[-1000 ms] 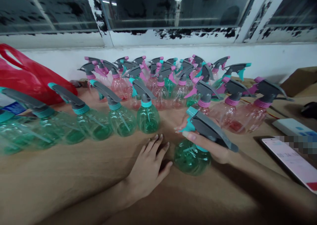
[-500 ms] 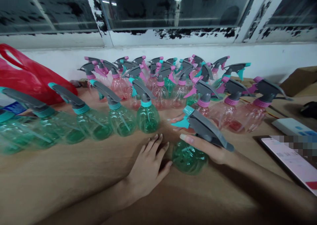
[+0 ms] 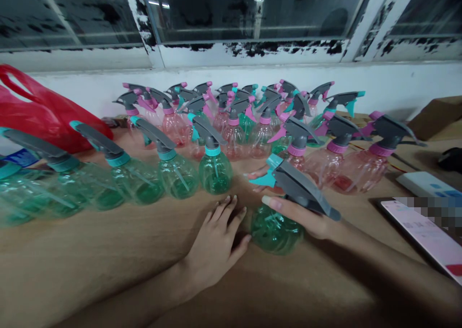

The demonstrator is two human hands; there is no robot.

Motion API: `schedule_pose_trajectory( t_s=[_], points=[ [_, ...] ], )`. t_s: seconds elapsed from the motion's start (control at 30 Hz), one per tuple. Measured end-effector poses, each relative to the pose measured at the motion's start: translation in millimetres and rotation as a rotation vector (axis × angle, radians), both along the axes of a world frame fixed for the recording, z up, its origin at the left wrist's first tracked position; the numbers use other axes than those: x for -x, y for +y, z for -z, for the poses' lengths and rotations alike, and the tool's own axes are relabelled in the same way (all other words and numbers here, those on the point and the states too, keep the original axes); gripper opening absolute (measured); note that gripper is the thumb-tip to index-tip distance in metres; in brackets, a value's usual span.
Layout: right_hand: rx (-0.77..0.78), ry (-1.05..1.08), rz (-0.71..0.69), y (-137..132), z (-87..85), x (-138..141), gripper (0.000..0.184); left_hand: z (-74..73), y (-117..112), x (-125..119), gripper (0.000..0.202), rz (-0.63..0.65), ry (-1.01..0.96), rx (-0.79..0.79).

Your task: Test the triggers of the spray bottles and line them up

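My right hand (image 3: pixel 310 217) is wrapped round the neck of a green spray bottle (image 3: pixel 276 234) with a grey and teal trigger head. The bottle stands on the wooden table (image 3: pixel 119 260), its nozzle toward the left and away from me. Part of its neck and collar is hidden by the fingers. Just left of it, my left hand (image 3: pixel 216 244) lies flat on the table, fingers stretched out and holding nothing. Beyond that hand stands another green spray bottle (image 3: pixel 215 174), at the right end of a row of several green ones.
Several pink spray bottles (image 3: pixel 234 138) and some green ones crowd the back by the wall. A red plastic bag (image 3: pixel 54 116) sits at the left. On the right are a phone (image 3: pixel 415 222), a white box (image 3: pixel 429 186), a dark mouse (image 3: pixel 451 159) and a cardboard box (image 3: pixel 436 119).
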State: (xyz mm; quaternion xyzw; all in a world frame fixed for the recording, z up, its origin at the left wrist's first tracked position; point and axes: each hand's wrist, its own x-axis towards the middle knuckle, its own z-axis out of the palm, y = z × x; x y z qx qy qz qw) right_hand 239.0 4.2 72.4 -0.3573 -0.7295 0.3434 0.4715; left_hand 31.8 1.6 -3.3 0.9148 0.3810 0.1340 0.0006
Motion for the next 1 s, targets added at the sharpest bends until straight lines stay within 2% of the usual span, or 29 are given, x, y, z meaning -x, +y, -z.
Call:
schedule_pose_trajectory(
  t_s=[0.27, 0.57, 0.73, 0.9, 1.0],
  points=[
    [-0.047, -0.007, 0.000, -0.1, -1.3, 0.3, 0.030, 0.6, 0.1, 0.1, 0.044, -0.004, 0.019, 0.003],
    [-0.015, -0.006, -0.001, 1.4, 0.4, 0.4, 0.031, -0.6, 0.0, -0.4, 0.045, -0.008, 0.027, 0.013],
    [-0.024, -0.068, 0.028, 1.7, -2.6, -1.2, 0.012, 0.7, 0.4, -0.2, 0.045, -0.010, 0.039, 0.012],
    [0.030, -0.118, 0.057, 1.0, -0.7, -3.1, 0.022, 1.2, 0.1, 0.2, 0.046, -0.013, 0.051, 0.005],
    [0.002, -0.070, 0.029, 3.0, 3.1, -2.3, 0.016, 0.8, 0.2, 0.0, 0.044, -0.007, 0.037, -0.008]
  ],
)
